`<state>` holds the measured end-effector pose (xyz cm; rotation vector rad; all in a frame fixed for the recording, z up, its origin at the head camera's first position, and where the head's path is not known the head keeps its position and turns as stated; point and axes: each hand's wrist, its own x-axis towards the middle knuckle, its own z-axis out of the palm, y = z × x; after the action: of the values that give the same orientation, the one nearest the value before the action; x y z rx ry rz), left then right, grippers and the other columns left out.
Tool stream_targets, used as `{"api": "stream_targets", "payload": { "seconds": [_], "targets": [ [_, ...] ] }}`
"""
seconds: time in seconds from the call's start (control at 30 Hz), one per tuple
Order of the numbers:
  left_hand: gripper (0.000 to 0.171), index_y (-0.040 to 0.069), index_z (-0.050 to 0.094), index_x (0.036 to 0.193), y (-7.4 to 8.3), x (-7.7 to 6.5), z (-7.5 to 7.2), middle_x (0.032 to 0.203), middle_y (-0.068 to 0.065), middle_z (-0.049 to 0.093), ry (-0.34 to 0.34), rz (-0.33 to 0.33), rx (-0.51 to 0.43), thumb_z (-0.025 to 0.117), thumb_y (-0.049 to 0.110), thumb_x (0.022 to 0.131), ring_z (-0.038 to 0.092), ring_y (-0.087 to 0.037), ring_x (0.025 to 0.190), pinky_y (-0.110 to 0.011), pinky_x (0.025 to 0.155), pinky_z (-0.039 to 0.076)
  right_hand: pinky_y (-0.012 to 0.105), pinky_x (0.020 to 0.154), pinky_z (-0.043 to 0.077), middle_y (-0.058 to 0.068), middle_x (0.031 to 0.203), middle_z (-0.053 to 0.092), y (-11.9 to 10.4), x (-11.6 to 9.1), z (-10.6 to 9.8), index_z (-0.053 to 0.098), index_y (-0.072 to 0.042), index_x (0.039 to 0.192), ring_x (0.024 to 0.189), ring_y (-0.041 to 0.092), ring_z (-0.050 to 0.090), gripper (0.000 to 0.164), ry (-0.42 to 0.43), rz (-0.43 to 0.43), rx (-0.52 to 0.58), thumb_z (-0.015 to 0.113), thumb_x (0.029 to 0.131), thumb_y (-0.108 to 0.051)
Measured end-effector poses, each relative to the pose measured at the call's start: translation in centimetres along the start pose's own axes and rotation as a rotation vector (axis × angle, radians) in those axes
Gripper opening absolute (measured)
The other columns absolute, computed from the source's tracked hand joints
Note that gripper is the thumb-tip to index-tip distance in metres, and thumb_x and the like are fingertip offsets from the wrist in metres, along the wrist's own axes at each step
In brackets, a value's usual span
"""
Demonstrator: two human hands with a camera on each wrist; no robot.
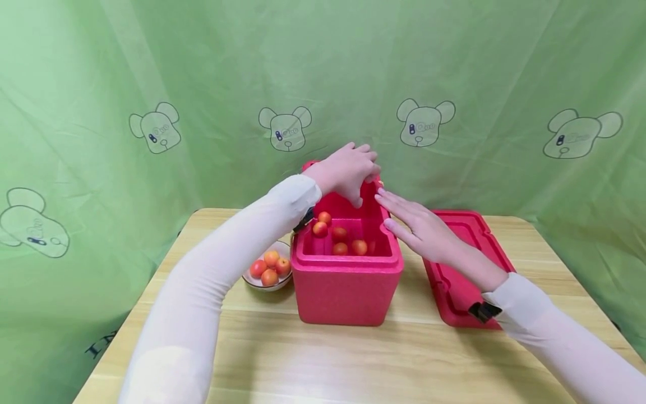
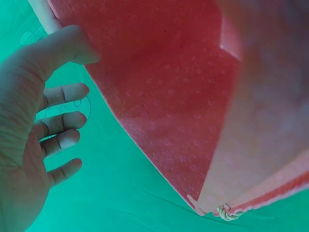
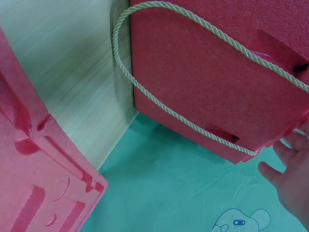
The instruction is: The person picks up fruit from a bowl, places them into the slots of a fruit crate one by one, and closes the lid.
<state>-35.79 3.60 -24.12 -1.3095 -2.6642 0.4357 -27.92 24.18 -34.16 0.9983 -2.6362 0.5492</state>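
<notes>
A red foam box (image 1: 348,294) stands lidless on the table, with several orange-red plums (image 1: 359,247) inside. My left hand (image 1: 349,173) reaches over the box's far part, palm down, fingers spread and slightly bent, holding nothing. Its thumb (image 2: 72,44) overlaps the box wall in the left wrist view. My right hand (image 1: 424,230) lies along the right rim with straight fingers, their tips right at the edge. A twisted rope handle (image 3: 193,126) hangs on the box's side below that hand.
Left of the box, a bowl (image 1: 262,288) holds several more plums. The red lid (image 1: 464,224) lies on the wooden table (image 1: 313,365) to the right, under my right forearm. Close behind the table hangs a green curtain (image 1: 353,56) with bear-head prints.
</notes>
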Motion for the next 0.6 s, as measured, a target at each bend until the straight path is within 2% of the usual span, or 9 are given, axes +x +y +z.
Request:
{"api": "stream_targets", "payload": {
  "seconds": [0.17,0.33,0.6],
  "targets": [
    [0.048,0.024,0.063,0.102,-0.4,-0.4,-0.2,0.105,0.003,0.051,0.03,-0.003,0.017,0.071,0.052,0.065,0.041,-0.014,0.105,-0.035,0.09,0.035,0.056,0.104,0.031,-0.003,0.155,0.024,0.1,0.1,0.1,0.027,-0.027,0.148,0.141,0.024,0.027,0.06,0.002,-0.003,0.003,0.05,0.094,-0.039],
    [0.046,0.023,0.062,0.1,-1.4,-1.1,-0.3,0.105,0.003,0.049,0.082,-0.027,0.012,0.069,0.053,0.066,0.04,-0.015,0.106,-0.035,0.09,0.033,0.056,0.104,0.031,-0.003,0.155,0.024,0.1,0.1,0.2,0.028,-0.027,0.147,0.14,0.025,0.028,0.06,0.007,-0.009,0.007,0.05,0.094,-0.039],
    [0.046,0.021,0.06,0.097,-3.7,-3.7,-0.9,0.105,0.002,0.049,0.155,-0.107,-0.054,0.069,0.053,0.066,0.04,-0.017,0.106,-0.037,0.089,0.033,0.056,0.104,0.031,-0.004,0.155,0.023,0.3,0.0,0.2,0.027,-0.028,0.148,0.141,0.023,0.027,0.061,0.002,0.001,0.012,0.051,0.093,-0.04]
  ]
}}
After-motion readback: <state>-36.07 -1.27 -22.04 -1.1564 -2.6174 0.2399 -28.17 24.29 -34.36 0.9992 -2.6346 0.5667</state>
